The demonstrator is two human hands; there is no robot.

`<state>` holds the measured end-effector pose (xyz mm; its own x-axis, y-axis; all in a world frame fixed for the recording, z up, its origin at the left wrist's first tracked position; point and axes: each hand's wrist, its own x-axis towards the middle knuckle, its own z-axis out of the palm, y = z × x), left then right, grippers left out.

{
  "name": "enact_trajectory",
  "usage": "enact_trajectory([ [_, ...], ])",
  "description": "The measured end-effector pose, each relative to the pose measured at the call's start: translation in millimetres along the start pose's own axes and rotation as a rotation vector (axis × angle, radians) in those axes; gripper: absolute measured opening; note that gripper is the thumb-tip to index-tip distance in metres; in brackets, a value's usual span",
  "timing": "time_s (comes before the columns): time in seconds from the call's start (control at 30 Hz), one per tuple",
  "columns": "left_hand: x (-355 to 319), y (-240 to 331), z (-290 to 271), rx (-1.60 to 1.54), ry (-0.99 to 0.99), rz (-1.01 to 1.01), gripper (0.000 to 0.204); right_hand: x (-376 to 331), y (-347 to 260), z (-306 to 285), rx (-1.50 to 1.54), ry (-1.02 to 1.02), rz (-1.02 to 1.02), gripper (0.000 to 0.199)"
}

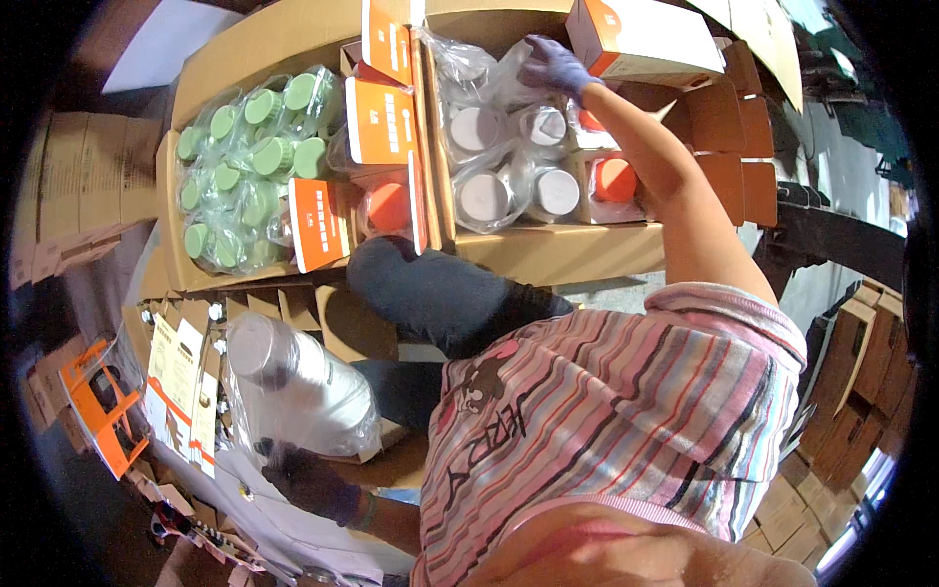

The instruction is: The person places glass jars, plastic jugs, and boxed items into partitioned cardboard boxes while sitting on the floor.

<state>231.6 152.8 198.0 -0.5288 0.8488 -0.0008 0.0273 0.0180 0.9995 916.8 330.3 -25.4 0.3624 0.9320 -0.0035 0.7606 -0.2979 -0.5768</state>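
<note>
A large white bottle with a grey lid, wrapped in a clear plastic bag, lies tilted at lower left, beside my leg. My left hand, in a dark glove, is closed at the near edge of its wrapping; part of the fingers is hidden. My right hand, in a purple glove, reaches into the far carton, its fingers curled on a clear plastic bag. Below that hand stand several bagged bottles with white lids and an orange-lidded one in a small box.
Green-lidded bagged bottles fill the left carton, next to orange-and-white boxes. A white-and-orange box rests at the far right carton edge. Printed cards and an orange frame lie left. Stacked cartons stand beyond.
</note>
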Motion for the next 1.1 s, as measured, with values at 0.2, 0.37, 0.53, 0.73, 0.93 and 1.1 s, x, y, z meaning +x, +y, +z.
enact_trajectory([
  [0.2, -0.1, 15.1, 22.0, 0.215, 0.031, 0.022, 0.032, -14.0, 102.5, -168.4, -0.629, 1.244, -0.331, 0.044],
  [0.37, -2.9, 3.2, 29.0, 0.521, -0.06, 0.162, 0.033, -42.7, 241.0, -265.6, -0.459, 0.387, 0.71, 0.096],
  [0.53, -6.1, 12.3, 21.7, 0.142, 0.068, -0.003, 0.031, -40.5, 201.8, -248.0, 0.077, 0.098, 0.612, 0.076],
  [0.73, 10.5, -11.2, -9.6, 0.163, -0.012, -0.008, 0.032, -12.4, 108.5, -227.2, 0.209, 0.188, 0.265, 0.056],
  [0.93, -1.2, 8.4, 17.7, 0.479, 0.041, 0.107, 0.036, 16.4, 42.4, -273.4, -0.459, 0.31, 0.354, 0.06],
  [1.1, 10.2, -13.4, -23.7, -0.078, -0.051, -0.053, 0.038, 29.0, -1.7, -241.5, -0.817, 0.228, 0.273, 0.041],
])
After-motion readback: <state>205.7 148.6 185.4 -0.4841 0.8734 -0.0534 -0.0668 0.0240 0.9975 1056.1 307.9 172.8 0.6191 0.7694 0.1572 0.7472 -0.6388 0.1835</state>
